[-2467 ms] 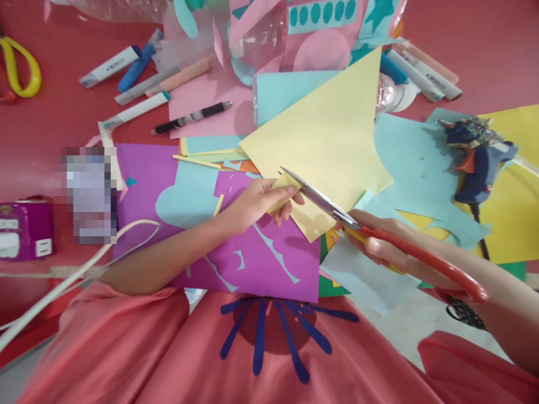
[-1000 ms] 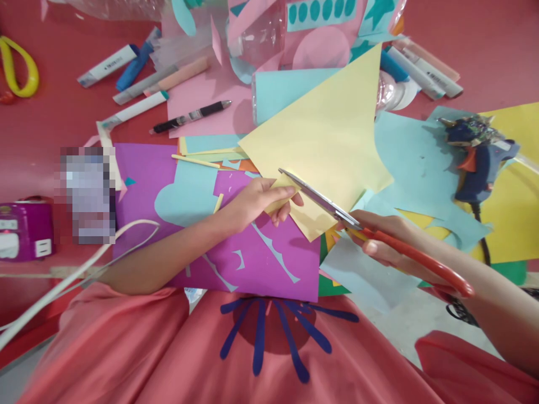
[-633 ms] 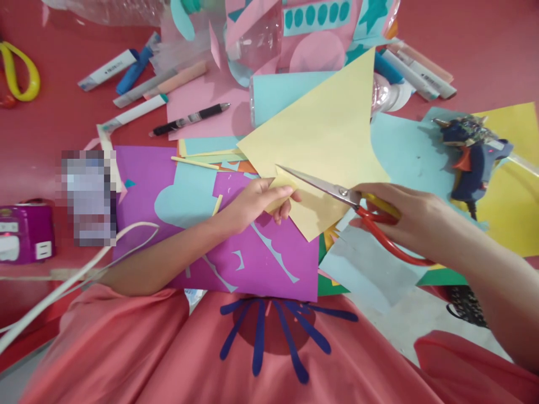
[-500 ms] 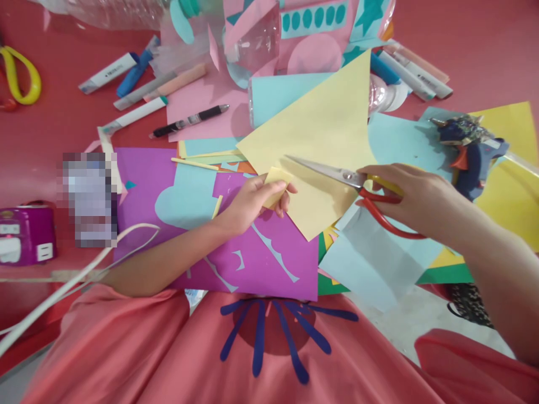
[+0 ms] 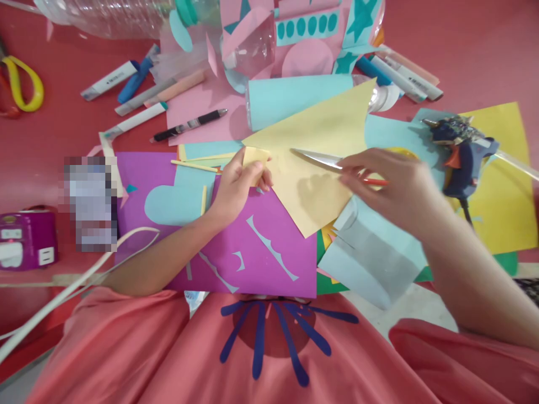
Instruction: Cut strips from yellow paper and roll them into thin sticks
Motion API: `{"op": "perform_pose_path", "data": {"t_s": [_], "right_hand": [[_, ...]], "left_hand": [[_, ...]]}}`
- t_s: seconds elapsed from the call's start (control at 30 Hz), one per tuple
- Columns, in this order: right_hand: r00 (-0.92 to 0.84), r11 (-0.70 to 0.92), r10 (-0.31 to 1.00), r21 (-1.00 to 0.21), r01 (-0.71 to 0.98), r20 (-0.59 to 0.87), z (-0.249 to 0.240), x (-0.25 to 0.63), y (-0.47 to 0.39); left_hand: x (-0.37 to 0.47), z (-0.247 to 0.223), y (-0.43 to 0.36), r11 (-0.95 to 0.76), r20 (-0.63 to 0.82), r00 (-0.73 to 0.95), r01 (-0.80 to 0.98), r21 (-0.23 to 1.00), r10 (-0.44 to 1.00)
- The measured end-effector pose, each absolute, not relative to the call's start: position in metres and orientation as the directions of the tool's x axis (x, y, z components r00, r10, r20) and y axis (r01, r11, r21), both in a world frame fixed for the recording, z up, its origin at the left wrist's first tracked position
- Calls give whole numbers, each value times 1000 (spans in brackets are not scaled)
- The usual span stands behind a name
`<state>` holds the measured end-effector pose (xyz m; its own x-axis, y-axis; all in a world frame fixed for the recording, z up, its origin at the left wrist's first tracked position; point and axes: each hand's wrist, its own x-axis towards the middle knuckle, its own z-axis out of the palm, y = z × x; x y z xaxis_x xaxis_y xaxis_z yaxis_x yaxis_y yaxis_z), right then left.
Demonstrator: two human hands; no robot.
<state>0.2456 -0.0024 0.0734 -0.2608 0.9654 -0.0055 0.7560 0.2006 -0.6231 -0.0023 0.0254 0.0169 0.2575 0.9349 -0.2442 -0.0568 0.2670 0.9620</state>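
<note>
Between the thumb and fingers of my left hand (image 5: 242, 182) is a small piece of pale yellow paper (image 5: 254, 157). My right hand (image 5: 387, 185) is closed around a pair of scissors (image 5: 315, 157), whose blades look closed and point left, apart from the small piece. One red handle shows under the fingers, and a yellow one shows behind the hand. Beneath the blades lies a large sheet of pale yellow paper (image 5: 324, 129), one corner resting over a bottle wrapped in light blue paper (image 5: 295, 100). A purple sheet (image 5: 278, 241) with light blue scraps lies below my left hand.
A glue gun (image 5: 469, 165) lies on yellow paper (image 5: 505, 219) at the right. Several markers (image 5: 138, 120), a black pen (image 5: 189, 124) and a blurred-out device (image 5: 90, 205) are on the left. A white cable (image 5: 76, 278) crosses the lower left. Clear plastic bottles (image 5: 109, 17) lie at the back.
My left hand has moved left and up with the small yellow piece. My right hand has turned the scissors, and their blades now sit further from that piece. The large yellow sheet's far corner has dropped.
</note>
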Motion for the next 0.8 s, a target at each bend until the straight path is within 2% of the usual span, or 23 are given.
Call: {"op": "perform_pose_path", "data": {"t_s": [0.07,0.17,0.3,0.4,0.57,0.67,0.8], "right_hand": [[-318,142,945,-777,614,-79,65,221,-6],[-327,-11,933,-918,395,-152,46,192,-7],[-275,-98,951,-983,153,-138,28,174,-2],[-274,-131,952,-991,42,-137,24,171,2],[-273,-156,951,-987,-33,-142,19,175,6],[-241,-178,954,-984,16,-177,14,181,8],[-204,-213,953,-974,73,-224,12,187,11]], "left_hand": [[2,18,17,331,-293,321,-72,941,901],[9,18,5,416,-345,442,-71,907,828],[11,12,3,359,-301,440,-53,932,846],[9,9,8,300,-253,439,-40,953,862],[9,9,11,207,-191,439,12,978,878],[7,9,11,173,-165,423,19,985,891],[4,5,14,84,-97,323,56,995,942]]}}
